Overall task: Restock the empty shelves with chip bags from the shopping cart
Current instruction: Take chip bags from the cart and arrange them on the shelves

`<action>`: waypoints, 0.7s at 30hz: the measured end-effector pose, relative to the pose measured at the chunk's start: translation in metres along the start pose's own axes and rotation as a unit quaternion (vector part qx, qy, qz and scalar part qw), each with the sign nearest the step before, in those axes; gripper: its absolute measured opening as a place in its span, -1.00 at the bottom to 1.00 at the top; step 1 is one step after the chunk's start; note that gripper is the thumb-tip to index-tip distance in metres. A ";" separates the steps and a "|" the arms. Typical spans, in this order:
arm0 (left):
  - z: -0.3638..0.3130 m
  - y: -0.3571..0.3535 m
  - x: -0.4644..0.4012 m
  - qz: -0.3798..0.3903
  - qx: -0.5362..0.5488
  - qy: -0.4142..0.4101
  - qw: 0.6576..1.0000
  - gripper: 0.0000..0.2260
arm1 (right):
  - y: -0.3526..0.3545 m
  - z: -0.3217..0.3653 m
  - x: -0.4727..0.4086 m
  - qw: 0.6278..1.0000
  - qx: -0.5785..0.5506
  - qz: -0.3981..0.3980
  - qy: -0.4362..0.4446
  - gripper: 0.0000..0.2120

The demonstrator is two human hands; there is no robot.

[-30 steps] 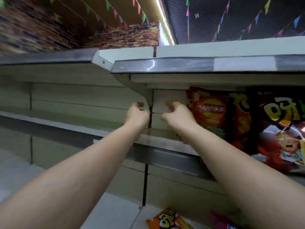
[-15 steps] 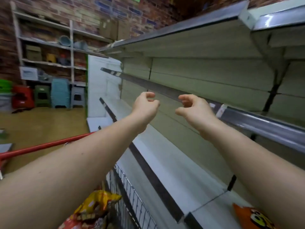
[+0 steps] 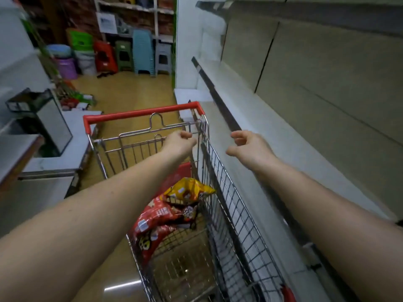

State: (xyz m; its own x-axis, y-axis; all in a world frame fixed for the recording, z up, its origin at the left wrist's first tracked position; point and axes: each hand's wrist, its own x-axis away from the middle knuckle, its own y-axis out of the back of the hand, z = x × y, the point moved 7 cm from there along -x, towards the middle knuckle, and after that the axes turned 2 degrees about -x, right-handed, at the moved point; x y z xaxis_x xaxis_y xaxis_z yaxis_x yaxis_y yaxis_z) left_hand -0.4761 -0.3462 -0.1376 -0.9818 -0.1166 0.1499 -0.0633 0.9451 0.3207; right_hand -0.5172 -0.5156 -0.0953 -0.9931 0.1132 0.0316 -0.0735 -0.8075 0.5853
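I see both arms stretched forward. The left hand (image 3: 179, 142) hangs over the cart (image 3: 226, 192) with fingers loosely curled, holding nothing; the right hand (image 3: 248, 147) (also empty, loosely curled) hovers over the bare shelf (image 3: 290, 149) on the right. Chip bags (image 3: 170, 212), red and yellow, lie in the cart below, near me.

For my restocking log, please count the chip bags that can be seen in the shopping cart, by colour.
Yellow chip bag: 1
Red chip bags: at least 1; the red packaging is crumpled and overlaps, so I cannot tell how many bags it is
Total: at least 2 bags visible in the shopping cart
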 end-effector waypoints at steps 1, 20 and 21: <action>0.021 0.000 -0.009 0.002 -0.004 0.024 1.000 -0.82 | -0.014 -0.010 -0.006 1.000 0.002 0.015 -0.014 -0.55; 0.248 -0.060 -0.145 0.154 -0.100 0.219 0.958 -0.48 | -0.214 -0.196 -0.117 0.951 -0.011 0.141 -0.275 -0.48; 0.252 -0.066 -0.153 0.162 -0.118 0.211 0.957 -0.44 | -0.218 -0.204 -0.120 0.949 -0.014 0.138 -0.284 -0.48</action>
State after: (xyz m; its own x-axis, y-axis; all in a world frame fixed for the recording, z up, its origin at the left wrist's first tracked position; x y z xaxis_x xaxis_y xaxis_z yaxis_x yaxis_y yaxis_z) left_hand -0.3673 -0.3138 -0.4177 -0.7805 0.0110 0.6250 0.3234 0.8628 0.3886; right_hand -0.4012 -0.4710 -0.3916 -0.7656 0.1825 0.6169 0.1714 -0.8664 0.4690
